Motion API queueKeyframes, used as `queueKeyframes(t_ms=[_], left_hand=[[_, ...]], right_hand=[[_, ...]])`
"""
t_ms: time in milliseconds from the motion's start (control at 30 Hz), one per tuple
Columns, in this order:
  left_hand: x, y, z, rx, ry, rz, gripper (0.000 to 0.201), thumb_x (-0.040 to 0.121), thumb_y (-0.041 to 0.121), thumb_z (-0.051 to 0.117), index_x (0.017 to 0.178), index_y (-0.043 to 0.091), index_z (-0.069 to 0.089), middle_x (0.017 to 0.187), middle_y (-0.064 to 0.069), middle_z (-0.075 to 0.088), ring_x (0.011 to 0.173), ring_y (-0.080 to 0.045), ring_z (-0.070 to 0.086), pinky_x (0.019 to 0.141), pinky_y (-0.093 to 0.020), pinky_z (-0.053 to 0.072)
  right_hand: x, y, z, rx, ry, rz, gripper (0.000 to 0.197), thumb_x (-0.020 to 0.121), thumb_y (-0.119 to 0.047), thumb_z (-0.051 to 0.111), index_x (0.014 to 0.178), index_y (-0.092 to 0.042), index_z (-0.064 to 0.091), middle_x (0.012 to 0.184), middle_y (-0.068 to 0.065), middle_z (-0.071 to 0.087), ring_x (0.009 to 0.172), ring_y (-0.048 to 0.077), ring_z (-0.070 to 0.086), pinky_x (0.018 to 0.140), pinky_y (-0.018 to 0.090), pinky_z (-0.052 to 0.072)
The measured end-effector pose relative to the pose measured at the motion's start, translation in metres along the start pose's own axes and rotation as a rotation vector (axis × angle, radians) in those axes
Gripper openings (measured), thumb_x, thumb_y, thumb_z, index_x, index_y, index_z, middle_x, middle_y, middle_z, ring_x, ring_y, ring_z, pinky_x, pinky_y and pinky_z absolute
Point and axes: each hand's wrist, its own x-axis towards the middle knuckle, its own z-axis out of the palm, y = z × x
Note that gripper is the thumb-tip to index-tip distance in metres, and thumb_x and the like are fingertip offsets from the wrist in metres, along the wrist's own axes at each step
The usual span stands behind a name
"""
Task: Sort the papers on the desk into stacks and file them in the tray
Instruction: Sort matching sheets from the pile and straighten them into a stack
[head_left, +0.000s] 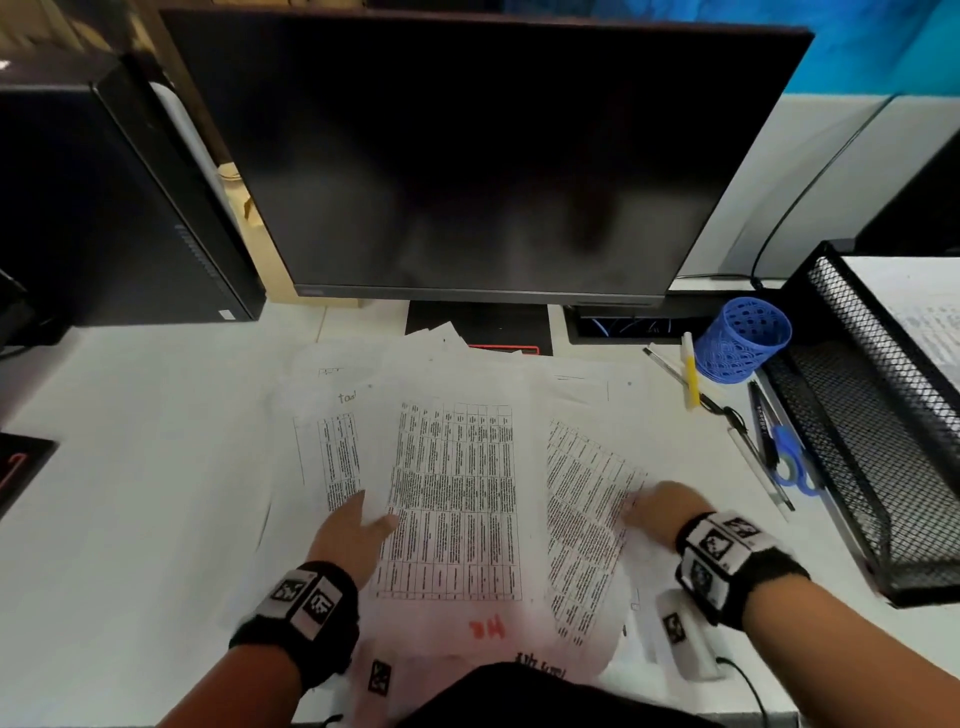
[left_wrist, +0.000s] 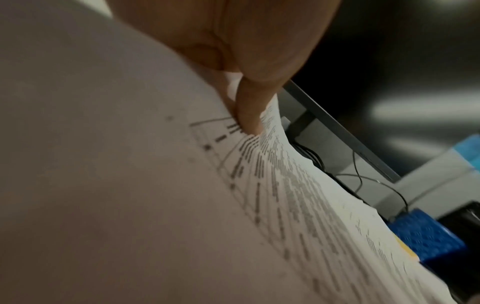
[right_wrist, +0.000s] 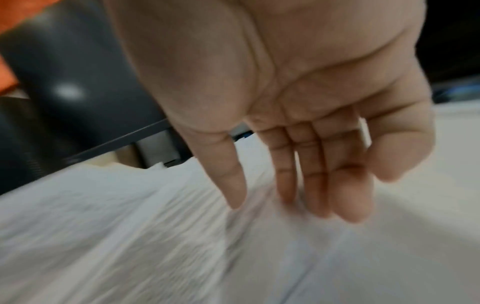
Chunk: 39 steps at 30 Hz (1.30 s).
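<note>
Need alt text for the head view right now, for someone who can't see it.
Left hand pinches the middle printed sheet of papers spread before a dark monitor; the open right hand touches the right sheet. A black mesh tray sits far right.

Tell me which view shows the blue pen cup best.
The head view: the whole pen cup stands beside the mesh tray. The left wrist view catches only a blurred blue corner. The right wrist view does not show it.

Left hand (head_left: 358, 535) pinches middle sheet (head_left: 457, 499); right hand (head_left: 662, 512) on papers (head_left: 587, 499).
</note>
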Motion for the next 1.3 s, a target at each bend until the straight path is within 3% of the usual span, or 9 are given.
queueKeyframes(t_ms=[67, 200, 333, 500, 633, 733, 1067, 1200, 1300], left_hand=[[-0.002, -0.001, 0.002, 0.070, -0.027, 0.080, 0.067, 0.094, 0.036, 0.051, 0.148, 0.010, 0.022, 0.153, -0.010, 0.027, 0.140, -0.025, 0.027, 0.113, -0.035, 0.022], [-0.008, -0.006, 0.006, 0.058, -0.106, 0.216, 0.044, 0.095, 0.032, 0.050, 0.135, 0.015, 0.045, 0.128, 0.001, 0.055, 0.121, -0.019, 0.050, 0.097, -0.028, 0.036], [-0.015, -0.002, 0.007, 0.125, -0.146, 0.284, 0.034, 0.094, 0.030, 0.052, 0.125, 0.015, 0.046, 0.117, 0.006, 0.050, 0.109, -0.012, 0.047, 0.094, -0.027, 0.037], [-0.018, -0.005, 0.006, 0.157, -0.174, 0.321, 0.023, 0.090, 0.026, 0.058, 0.107, 0.025, 0.043, 0.108, 0.002, 0.052, 0.100, -0.014, 0.053, 0.085, -0.027, 0.042], [-0.023, -0.006, 0.006, 0.208, -0.173, 0.398, 0.032, 0.089, 0.011, 0.057, 0.114, 0.026, 0.045, 0.102, 0.009, 0.046, 0.103, -0.016, 0.049, 0.090, -0.025, 0.043], [-0.024, -0.004, 0.005, 0.231, -0.162, 0.461, 0.034, 0.085, 0.002, 0.056, 0.103, 0.029, 0.047, 0.091, 0.021, 0.041, 0.094, -0.013, 0.047, 0.071, -0.006, 0.035], [-0.014, -0.009, 0.007, 0.199, -0.157, 0.462, 0.031, 0.074, -0.001, 0.064, 0.094, 0.022, 0.070, 0.103, 0.012, 0.059, 0.101, -0.012, 0.058, 0.083, -0.018, 0.047], [-0.018, -0.011, 0.007, 0.111, -0.203, 0.469, 0.077, 0.074, -0.005, 0.067, 0.091, 0.069, 0.057, 0.110, 0.034, 0.058, 0.107, 0.012, 0.052, 0.091, -0.008, 0.040], [-0.021, -0.009, 0.005, 0.099, -0.236, 0.426, 0.063, 0.081, 0.000, 0.064, 0.104, 0.057, 0.057, 0.121, 0.030, 0.054, 0.114, 0.010, 0.047, 0.093, -0.005, 0.033]], right_hand=[[0.010, 0.025, -0.011, 0.114, 0.049, 0.177, 0.048, 0.093, -0.034, 0.052, 0.127, -0.001, 0.050, 0.130, 0.015, 0.056, 0.118, 0.028, 0.056, 0.097, 0.032, 0.045], [0.026, 0.046, -0.006, 0.332, 0.062, 0.228, 0.026, 0.087, -0.029, 0.060, 0.070, -0.010, 0.058, 0.081, 0.011, 0.068, 0.082, 0.028, 0.069, 0.075, 0.031, 0.051], [0.026, 0.041, -0.005, 0.556, 0.312, 0.226, 0.013, 0.084, -0.018, 0.063, 0.093, -0.009, 0.064, 0.098, 0.014, 0.070, 0.090, 0.030, 0.066, 0.081, 0.035, 0.052], [0.029, 0.039, -0.010, 0.800, 0.285, 0.329, 0.075, 0.078, -0.028, 0.073, 0.140, -0.007, 0.036, 0.116, 0.017, 0.062, 0.108, 0.034, 0.060, 0.093, 0.039, 0.048], [0.030, 0.038, -0.011, 0.748, 0.285, 0.233, 0.013, 0.086, -0.023, 0.063, 0.091, -0.010, 0.063, 0.082, 0.012, 0.066, 0.077, 0.027, 0.061, 0.076, 0.033, 0.049], [0.029, 0.036, -0.013, 0.789, 0.443, 0.136, 0.030, 0.087, -0.022, 0.062, 0.064, -0.011, 0.046, 0.066, 0.011, 0.056, 0.059, 0.025, 0.052, 0.066, 0.033, 0.045], [0.030, 0.031, -0.034, 0.869, 0.569, 0.129, 0.013, 0.087, -0.033, 0.058, 0.090, -0.026, 0.068, 0.076, 0.017, 0.070, 0.076, 0.034, 0.068, 0.082, 0.044, 0.055], [0.024, 0.038, -0.038, 0.950, 0.668, 0.044, 0.012, 0.089, -0.032, 0.053, 0.083, -0.030, 0.063, 0.086, 0.010, 0.067, 0.081, 0.033, 0.064, 0.081, 0.048, 0.054], [0.015, 0.040, -0.043, 1.133, 0.661, -0.042, 0.014, 0.085, -0.034, 0.049, 0.076, -0.032, 0.060, 0.075, 0.008, 0.058, 0.071, 0.027, 0.055, 0.074, 0.044, 0.050]])
